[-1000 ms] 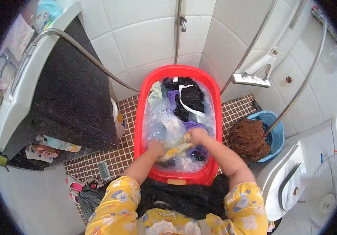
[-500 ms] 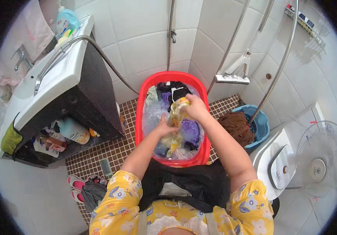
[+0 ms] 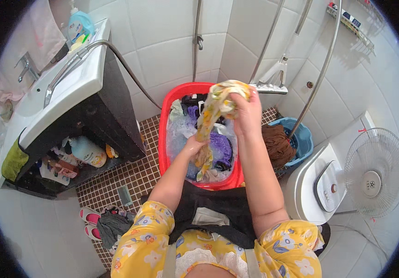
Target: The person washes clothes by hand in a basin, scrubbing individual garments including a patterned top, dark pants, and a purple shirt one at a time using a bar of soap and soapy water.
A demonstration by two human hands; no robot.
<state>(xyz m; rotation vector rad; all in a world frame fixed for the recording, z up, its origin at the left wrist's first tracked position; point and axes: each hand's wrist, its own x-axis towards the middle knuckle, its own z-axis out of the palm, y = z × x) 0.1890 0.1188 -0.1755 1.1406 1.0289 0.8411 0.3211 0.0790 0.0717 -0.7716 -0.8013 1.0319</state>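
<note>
Grip clenched on both sides: my right hand (image 3: pixel 246 111) clutches the bunched top of a yellow-patterned cloth (image 3: pixel 212 111), and my left hand (image 3: pixel 194 145) grasps it lower down. On my feed, it stretches over a red tub (image 3: pixel 163 139) of sudsy water (image 3: pixel 180 131) (whether its tail touches the water, I can't tell). Purple laundry (image 3: pixel 222 146) lies in the tub, near my left hand.
</note>
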